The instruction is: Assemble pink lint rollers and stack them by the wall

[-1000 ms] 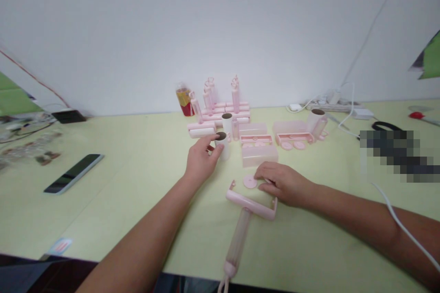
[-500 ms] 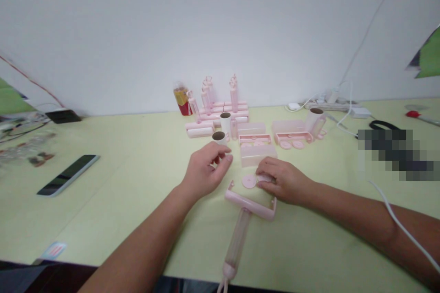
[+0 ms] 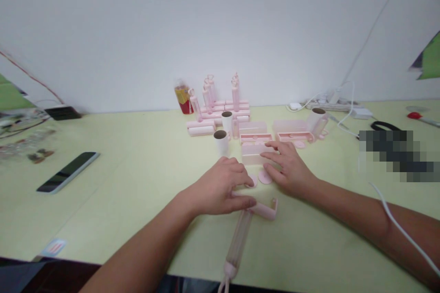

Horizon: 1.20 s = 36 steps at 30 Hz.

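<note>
A pink lint roller handle [image 3: 238,240] lies on the table in front of me, with a translucent grip, a strap loop and a U-shaped pink frame [image 3: 266,210]. My left hand [image 3: 225,187] is over the left part of that frame, its thumb and index finger apart. Its index fingertip is at a small pink disc [image 3: 254,180], partly covering it. Just right lies a second pink disc [image 3: 265,176], near the thumb of my right hand [image 3: 291,169]. The right fingers are spread, reaching over a translucent pink cover [image 3: 252,154]. Neither hand visibly holds anything.
White paper rolls [image 3: 222,145] with brown cores stand behind the hands. Pink trays [image 3: 256,138] and several assembled rollers [image 3: 235,96] are farther back. A phone [image 3: 68,173] lies at left; a power strip [image 3: 330,103] and cables are at right.
My left hand has moved right and toward me, onto the frame and left disc. My right hand has come off the right disc, fingers opening and reaching forward to the cover.
</note>
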### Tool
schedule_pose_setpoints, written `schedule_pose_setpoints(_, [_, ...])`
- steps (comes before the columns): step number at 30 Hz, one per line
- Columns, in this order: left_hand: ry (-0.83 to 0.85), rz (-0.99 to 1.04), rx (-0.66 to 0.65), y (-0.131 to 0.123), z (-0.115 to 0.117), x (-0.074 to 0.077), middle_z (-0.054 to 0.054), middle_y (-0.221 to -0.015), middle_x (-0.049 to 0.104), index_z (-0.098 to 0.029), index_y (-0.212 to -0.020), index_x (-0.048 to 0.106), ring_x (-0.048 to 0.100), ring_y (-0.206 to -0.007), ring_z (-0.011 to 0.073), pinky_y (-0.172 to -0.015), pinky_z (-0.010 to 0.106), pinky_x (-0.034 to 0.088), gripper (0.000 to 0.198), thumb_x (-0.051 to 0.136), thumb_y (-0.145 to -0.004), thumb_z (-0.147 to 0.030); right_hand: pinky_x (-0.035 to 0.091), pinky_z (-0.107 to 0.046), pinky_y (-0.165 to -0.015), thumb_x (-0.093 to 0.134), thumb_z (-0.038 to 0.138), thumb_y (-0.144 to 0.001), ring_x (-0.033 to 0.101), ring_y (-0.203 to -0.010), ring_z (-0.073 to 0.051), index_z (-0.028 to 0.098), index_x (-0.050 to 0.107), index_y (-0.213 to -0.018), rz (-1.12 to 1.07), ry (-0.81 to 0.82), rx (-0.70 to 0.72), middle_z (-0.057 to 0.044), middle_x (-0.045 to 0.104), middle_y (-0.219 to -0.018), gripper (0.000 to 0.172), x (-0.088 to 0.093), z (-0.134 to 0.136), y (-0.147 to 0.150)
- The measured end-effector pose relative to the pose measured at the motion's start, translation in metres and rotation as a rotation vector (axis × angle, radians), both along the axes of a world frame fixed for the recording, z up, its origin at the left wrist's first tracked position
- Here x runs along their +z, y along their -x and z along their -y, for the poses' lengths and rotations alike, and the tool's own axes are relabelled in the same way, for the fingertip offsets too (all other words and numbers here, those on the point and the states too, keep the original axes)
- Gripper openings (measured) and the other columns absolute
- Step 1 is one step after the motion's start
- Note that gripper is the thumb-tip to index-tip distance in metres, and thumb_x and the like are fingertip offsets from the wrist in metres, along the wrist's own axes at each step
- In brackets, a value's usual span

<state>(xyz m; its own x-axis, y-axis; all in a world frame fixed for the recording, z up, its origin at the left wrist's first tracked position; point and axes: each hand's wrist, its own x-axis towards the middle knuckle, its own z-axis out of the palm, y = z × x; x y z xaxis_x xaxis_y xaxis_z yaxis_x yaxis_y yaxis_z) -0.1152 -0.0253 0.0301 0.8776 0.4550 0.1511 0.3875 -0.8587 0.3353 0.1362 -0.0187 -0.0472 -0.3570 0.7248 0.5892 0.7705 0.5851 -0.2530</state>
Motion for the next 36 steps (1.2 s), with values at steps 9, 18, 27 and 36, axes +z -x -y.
schedule_pose_setpoints(9, [0.038, -0.091, -0.086, -0.013, 0.011, -0.003, 0.004, -0.075, 0.064, -0.018, -0.077, 0.064, 0.058, -0.078, 0.019, -0.08, 0.034, 0.038, 0.022, 0.068, -0.082, -0.04, 0.041, -0.055, -0.1, 0.055, 0.025, -0.09, 0.05, -0.116, -0.033, 0.012, 0.069, -0.115, -0.018, -0.002, 0.045, -0.019, 0.058, -0.125, 0.032, -0.001, -0.003, 0.0])
schedule_pose_setpoints(18, [0.227, -0.012, -0.116, -0.009, 0.007, -0.008, 0.001, -0.072, 0.058, -0.016, -0.081, 0.063, 0.052, -0.068, 0.0134, -0.066, 0.026, 0.039, 0.015, 0.064, -0.087, -0.03, 0.043, -0.049, -0.098, 0.055, 0.023, -0.09, 0.054, -0.112, -0.029, 0.017, 0.068, -0.112, -0.255, -0.066, 0.064, -0.014, 0.062, -0.117, 0.025, 0.007, 0.004, 0.0])
schedule_pose_setpoints(27, [0.362, 0.509, 0.368, 0.006, -0.009, -0.018, -0.003, -0.066, 0.05, -0.014, -0.075, 0.055, 0.042, -0.056, 0.0075, -0.053, 0.021, 0.033, 0.03, 0.065, -0.086, -0.041, 0.048, -0.027, -0.054, 0.052, 0.052, -0.093, 0.057, -0.06, -0.014, 0.016, 0.064, -0.1, -0.893, 0.907, 0.323, -0.005, 0.066, -0.08, 0.039, 0.013, 0.021, 0.016])
schedule_pose_setpoints(36, [0.724, 0.757, 0.315, 0.009, -0.009, -0.001, 0.001, -0.079, 0.06, -0.013, -0.095, 0.061, 0.053, -0.065, 0.0085, -0.059, 0.02, 0.042, 0.029, 0.07, -0.083, -0.039, 0.037, -0.018, -0.045, 0.069, 0.047, -0.085, 0.049, -0.052, -0.006, 0.015, 0.065, -0.116, -0.752, 1.251, 0.567, -0.001, 0.062, -0.078, 0.045, 0.023, 0.027, 0.012])
